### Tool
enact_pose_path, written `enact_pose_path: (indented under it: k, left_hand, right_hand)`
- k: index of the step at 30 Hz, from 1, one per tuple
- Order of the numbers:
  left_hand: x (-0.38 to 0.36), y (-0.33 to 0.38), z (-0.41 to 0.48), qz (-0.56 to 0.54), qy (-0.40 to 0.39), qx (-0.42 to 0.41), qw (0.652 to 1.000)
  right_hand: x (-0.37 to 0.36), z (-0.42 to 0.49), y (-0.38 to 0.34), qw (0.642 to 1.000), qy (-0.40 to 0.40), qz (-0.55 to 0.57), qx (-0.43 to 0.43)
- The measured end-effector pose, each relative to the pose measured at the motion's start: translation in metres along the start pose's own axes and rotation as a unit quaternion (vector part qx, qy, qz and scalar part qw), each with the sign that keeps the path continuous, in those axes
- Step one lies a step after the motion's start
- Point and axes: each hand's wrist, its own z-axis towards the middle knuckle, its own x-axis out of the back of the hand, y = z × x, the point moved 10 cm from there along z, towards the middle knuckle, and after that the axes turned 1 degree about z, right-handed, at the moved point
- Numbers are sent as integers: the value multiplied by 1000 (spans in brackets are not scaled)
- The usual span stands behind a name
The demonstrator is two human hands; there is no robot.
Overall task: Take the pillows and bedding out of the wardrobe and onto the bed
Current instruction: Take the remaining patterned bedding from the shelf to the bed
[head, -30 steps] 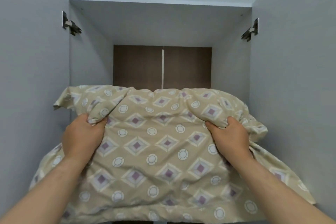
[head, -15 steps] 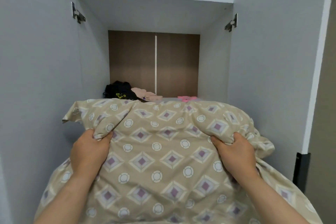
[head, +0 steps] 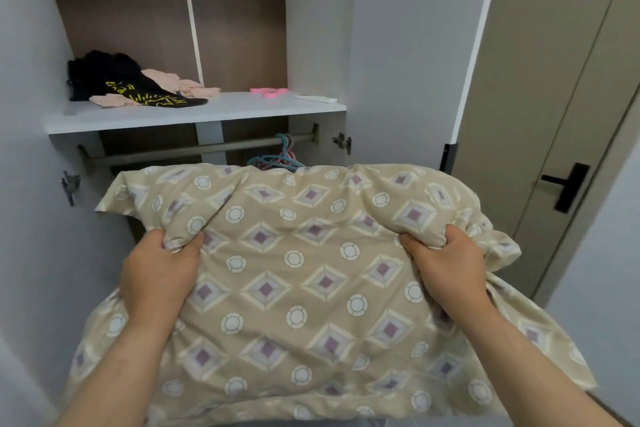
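A beige pillow [head: 294, 274] with purple diamonds and white rings fills the lower half of the view, held in the air in front of the open wardrobe [head: 194, 111]. My left hand [head: 157, 274] grips a bunch of its fabric on the left side. My right hand [head: 446, 267] grips the fabric on the right side. The pillow is clear of the wardrobe shelf and hangs below it, hiding the lower wardrobe space.
On the white shelf lie dark and pink clothes [head: 131, 87], a pink item [head: 268, 92] and a white remote [head: 315, 99]. A hanging rail [head: 194, 149] with coloured hangers [head: 277, 159] runs below. Open wardrobe doors [head: 412, 45] flank me; a beige room door with a black handle [head: 568, 187] stands right.
The pillow has come down and out of the upper compartment, toward me. The view has dropped, so the shelf, rail and room door now show. Both hands keep the same grip.
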Motion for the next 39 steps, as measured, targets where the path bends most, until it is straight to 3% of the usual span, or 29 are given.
enact_pose_path:
  k: [9, 23, 31, 35, 39]
  left_hand:
    - [-103, 87, -121, -59, -182, -59, 980]
    - [-222, 304, -409, -175, -398, -203, 877]
    - [-239, 408, -594, -238, -520, -282, 770]
    - [-231, 453, -701, -258, -581, -335, 695]
    - [-210, 485, -811, -282, -638, -389, 602]
  right_hand:
    - [186, -68, 79, 985, 125, -81, -90]
    - [498, -230, 193, 895, 357, -162, -214]
    - [622, -368, 207, 798, 488, -203, -289]
    - [658, -452, 203, 731, 556, -216, -331]
    - [671, -539, 195, 641, 632, -229, -370]
